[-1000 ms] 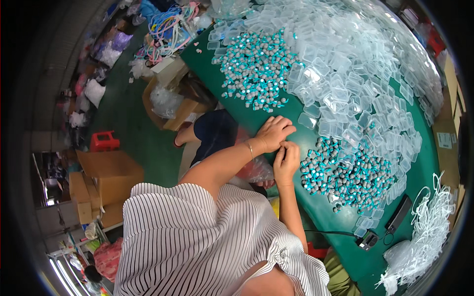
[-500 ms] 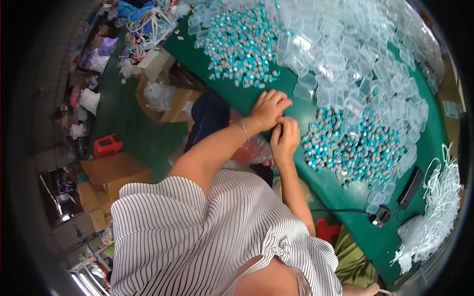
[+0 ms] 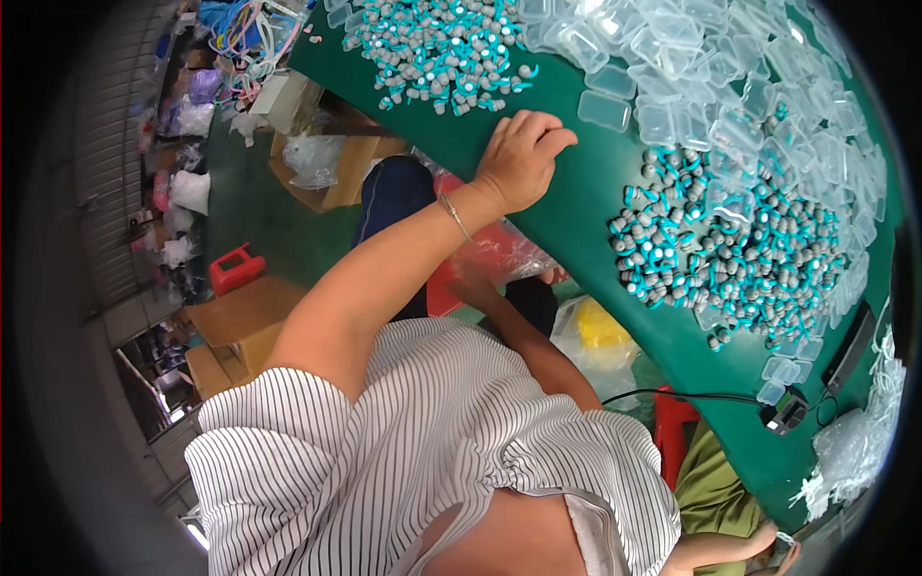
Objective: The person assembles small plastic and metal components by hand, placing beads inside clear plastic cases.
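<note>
My left hand (image 3: 523, 158) rests at the near edge of the green table (image 3: 571, 216), its fingers curled under. Whatever they may hold is hidden. Below the table edge my right hand (image 3: 471, 284) is smeared by motion, beside a red sheet and clear plastic bag (image 3: 499, 252) over my lap; its fingers do not show clearly. Beyond my left hand lies a heap of small grey-and-teal pieces (image 3: 447, 48) with rounded heads and curved tails. A second heap of the pieces (image 3: 759, 259) spreads to the right. Clear plastic cases (image 3: 672, 58) are piled behind and between them.
A black cable with a dark plug block (image 3: 786, 413) crosses the table's right end, near white strings (image 3: 831, 461). Another person's hand (image 3: 759, 542) shows at lower right. Left of the table are an open cardboard box (image 3: 331, 192) and a red stool (image 3: 236, 267).
My right hand has left my left hand and dropped down toward my lap, below the table edge. My left hand stays near the table edge. The view has shifted.
</note>
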